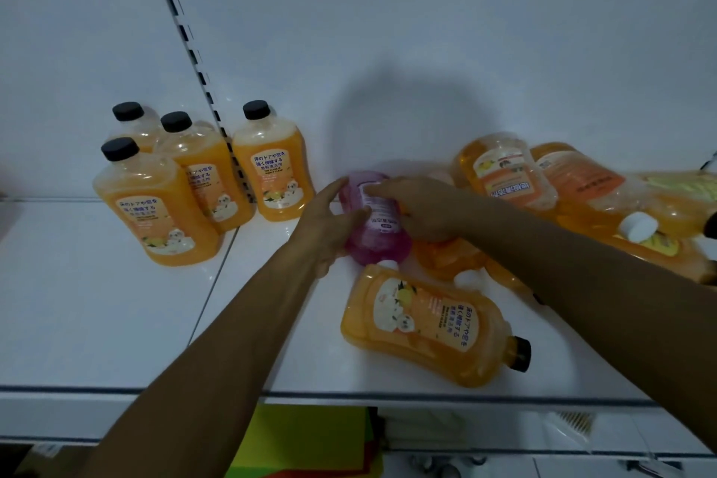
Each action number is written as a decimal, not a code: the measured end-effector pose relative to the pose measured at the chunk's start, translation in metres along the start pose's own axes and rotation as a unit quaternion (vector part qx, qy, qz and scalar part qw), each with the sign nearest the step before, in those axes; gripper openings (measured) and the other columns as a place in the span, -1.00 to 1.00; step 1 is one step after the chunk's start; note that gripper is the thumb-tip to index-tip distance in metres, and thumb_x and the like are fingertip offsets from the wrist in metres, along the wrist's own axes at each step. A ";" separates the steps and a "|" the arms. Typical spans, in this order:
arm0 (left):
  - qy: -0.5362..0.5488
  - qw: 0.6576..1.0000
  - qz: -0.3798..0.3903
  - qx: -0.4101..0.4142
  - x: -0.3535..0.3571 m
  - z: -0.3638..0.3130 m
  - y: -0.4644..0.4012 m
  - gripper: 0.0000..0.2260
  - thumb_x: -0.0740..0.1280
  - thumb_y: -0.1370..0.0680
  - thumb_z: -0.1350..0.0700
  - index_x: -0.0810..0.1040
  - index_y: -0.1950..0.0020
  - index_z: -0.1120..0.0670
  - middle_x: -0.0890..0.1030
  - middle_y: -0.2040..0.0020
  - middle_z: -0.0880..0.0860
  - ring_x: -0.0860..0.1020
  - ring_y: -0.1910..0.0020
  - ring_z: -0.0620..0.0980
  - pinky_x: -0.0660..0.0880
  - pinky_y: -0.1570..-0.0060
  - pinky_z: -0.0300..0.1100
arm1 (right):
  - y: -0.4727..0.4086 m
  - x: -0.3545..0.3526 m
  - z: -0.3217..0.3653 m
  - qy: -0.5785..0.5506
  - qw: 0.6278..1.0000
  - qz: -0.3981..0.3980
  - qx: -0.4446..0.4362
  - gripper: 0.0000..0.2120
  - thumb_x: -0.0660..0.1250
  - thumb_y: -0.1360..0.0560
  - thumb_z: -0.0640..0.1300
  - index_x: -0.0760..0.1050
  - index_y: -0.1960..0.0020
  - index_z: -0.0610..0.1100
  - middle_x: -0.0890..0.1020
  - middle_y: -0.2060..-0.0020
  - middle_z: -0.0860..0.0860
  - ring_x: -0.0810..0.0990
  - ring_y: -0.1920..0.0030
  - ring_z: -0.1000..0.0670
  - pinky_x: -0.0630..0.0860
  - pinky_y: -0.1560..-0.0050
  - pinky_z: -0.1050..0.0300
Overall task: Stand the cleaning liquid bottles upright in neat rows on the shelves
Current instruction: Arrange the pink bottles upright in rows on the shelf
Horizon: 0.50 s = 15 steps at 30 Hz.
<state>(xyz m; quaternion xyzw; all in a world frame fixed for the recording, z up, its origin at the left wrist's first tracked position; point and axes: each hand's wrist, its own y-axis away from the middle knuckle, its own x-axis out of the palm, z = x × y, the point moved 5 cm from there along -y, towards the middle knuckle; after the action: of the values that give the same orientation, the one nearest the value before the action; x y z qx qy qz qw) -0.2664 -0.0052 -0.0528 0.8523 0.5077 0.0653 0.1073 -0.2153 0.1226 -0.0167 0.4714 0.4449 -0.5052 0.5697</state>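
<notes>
Both hands grip the pink bottle [374, 221]: the left hand [329, 225] curls round its left side, the right hand [419, 206] over its top. It lies mid-shelf against the heap of fallen orange bottles [508, 175]. Lifting may dislodge the heap; the orange bottle [426, 326] near the shelf [116, 303] front edge could roll off. The pink bottle's cap is hidden. The heap is cut off at right.

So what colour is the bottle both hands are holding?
Pink, unlike the orange ones around it. The head view shows the pink bottle between the left hand and right hand.
</notes>
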 end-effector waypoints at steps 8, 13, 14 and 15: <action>0.136 0.989 0.000 -0.055 -0.005 -0.007 0.009 -0.72 0.30 -0.58 0.27 0.57 -0.24 0.03 0.58 -0.14 0.17 0.62 0.00 0.11 0.64 0.22 -0.06 | 0.008 -0.013 0.005 -0.076 0.995 -0.042 -0.040 -0.42 0.28 -0.54 -0.19 0.21 -0.52 -0.02 0.40 -0.41 -0.06 0.41 -0.35 -0.06 0.34 -0.30 0.14; 0.207 0.973 -0.026 -0.095 -0.011 -0.017 0.011 -0.88 0.36 -0.56 0.14 0.54 -0.04 0.15 0.59 -0.10 0.22 0.60 -0.07 0.16 0.61 0.03 0.03 | 0.019 -0.027 0.011 -0.113 0.989 -0.053 -0.074 -0.15 0.50 -0.35 -0.11 0.15 -0.53 -0.02 0.35 -0.43 -0.02 0.36 -0.36 0.00 0.35 -0.35 0.05; 0.220 0.971 -0.031 -0.091 -0.010 -0.021 0.013 -0.85 0.36 -0.56 0.13 0.51 -0.06 0.17 0.59 -0.07 0.23 0.61 -0.04 0.17 0.61 0.01 0.05 | 0.019 -0.031 0.013 -0.108 0.987 -0.092 -0.075 -0.18 0.52 -0.36 -0.07 0.19 -0.51 -0.04 0.38 -0.41 -0.04 0.39 -0.33 -0.02 0.37 -0.33 0.02; 0.226 0.970 -0.037 -0.083 -0.009 -0.026 0.015 -0.84 0.35 -0.58 0.09 0.50 -0.05 0.17 0.60 -0.01 0.24 0.62 0.02 0.17 0.61 0.03 0.05 | 0.020 -0.039 0.015 -0.109 0.980 -0.144 -0.086 -0.26 0.51 -0.39 -0.04 0.26 -0.47 -0.08 0.44 -0.35 -0.06 0.44 -0.28 -0.03 0.41 -0.30 -0.02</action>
<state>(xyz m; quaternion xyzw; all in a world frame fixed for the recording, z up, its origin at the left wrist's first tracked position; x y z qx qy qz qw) -0.2637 -0.0172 -0.0236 0.7840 0.5431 0.2942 0.0621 -0.1982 0.1143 0.0254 0.2939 0.4850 -0.5902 0.5746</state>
